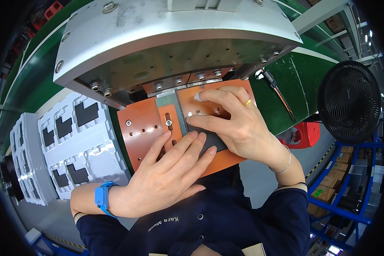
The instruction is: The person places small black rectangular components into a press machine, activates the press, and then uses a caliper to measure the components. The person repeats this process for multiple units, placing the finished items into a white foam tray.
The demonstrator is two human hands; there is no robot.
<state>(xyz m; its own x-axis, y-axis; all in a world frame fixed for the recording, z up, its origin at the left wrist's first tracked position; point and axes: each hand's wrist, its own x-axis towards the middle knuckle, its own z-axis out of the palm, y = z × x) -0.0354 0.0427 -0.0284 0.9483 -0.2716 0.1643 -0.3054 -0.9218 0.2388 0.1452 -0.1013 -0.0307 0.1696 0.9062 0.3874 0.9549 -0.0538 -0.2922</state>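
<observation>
A dark grey flat sheet (217, 141) lies on the orange fixture plate (137, 134), below the press. My left hand (162, 183) lies flat, its fingertips on the sheet's near left part and on the slotted orange guide block (168, 113). My right hand (245, 128) arches over the sheet's right side, thumb and index finger apart. Its thumb tip touches near the sheet's far left corner, beside a thin metal edge. The index fingertip, wrapped in white, is over the orange plate farther back. Part of the sheet is hidden beneath both hands.
The press's metal frame (166, 38) spans above the plate. At left are a white tray (102, 145) holding dark cut pieces and a stack of trays (32, 170). To the right are calipers (277, 91), a black fan (349, 102), a red container (307, 134) and a blue rack (350, 215).
</observation>
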